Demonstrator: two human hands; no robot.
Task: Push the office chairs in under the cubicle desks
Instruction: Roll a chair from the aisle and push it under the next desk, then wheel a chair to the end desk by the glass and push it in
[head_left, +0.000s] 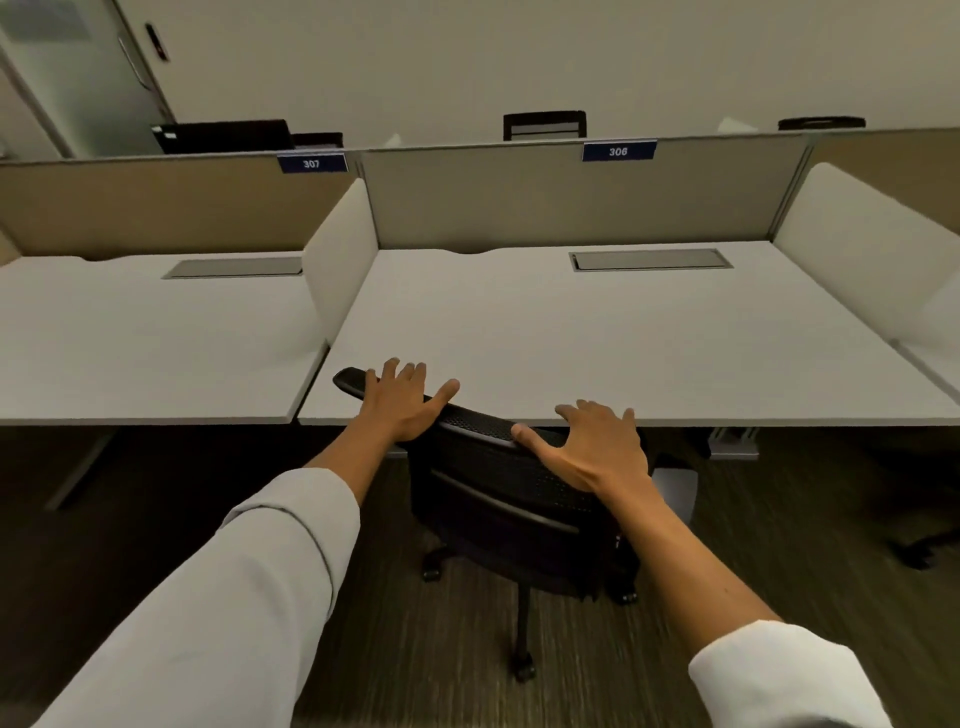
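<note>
Partition tags (618, 150): "306", "307".

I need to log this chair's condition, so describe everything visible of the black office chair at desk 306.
The black mesh-backed office chair stands upright on a base with castors on the dark carpet, its back toward the camera. A curved bar crosses the perforated backrest. Its top rim reaches the front edge of the white cubicle desk. The left hand and right hand rest flat on that rim with spread fingers. Its seat is hidden.
</note>
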